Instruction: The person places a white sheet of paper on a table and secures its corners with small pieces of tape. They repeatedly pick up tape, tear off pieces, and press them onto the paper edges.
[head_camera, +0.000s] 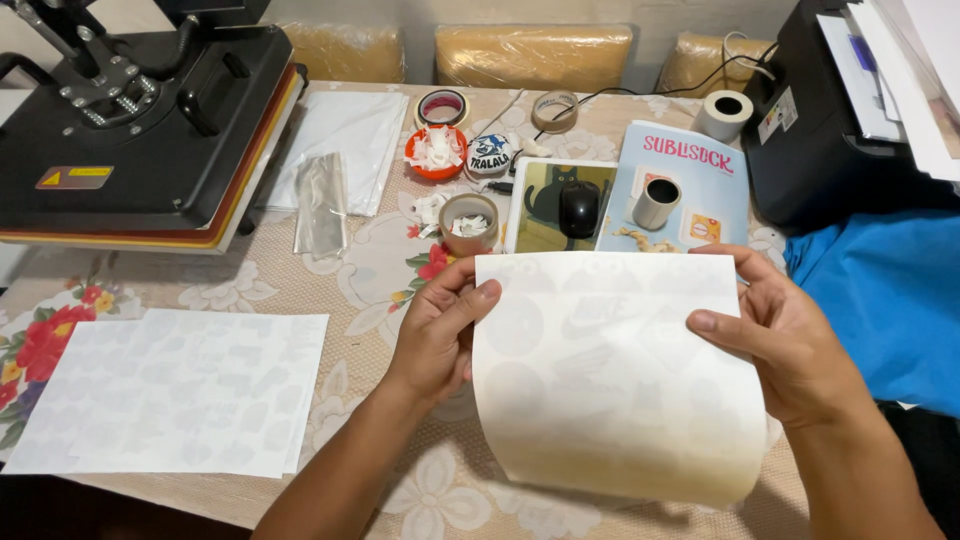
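A pale sheet of paper (615, 375) with faint printed shapes is held up above the table, gripped at both side edges. The left hand (440, 335) is closed on the sheet's left edge, the thumb laid across the front and the curled fingers tucked behind. The right hand (785, 340) is clamped on the right edge in the same way, its thumb pressed flat on the front near the upper corner.

Well to the left of the left hand, a stack of white printed sheets (175, 390) is laid flat on the floral tablecloth (360, 270). Beyond the left hand, a tape roll (468, 222) and an orange bowl of paper scraps (437, 152) are seen, with a black heat press (140, 120) further left. Just beyond the held sheet, a light blue rectangular booklet with pink lettering (680, 190) is placed, a small mug (657, 203) standing on it. Blue fabric (885, 300) is spread right of the right hand, beside a black printer (830, 120).
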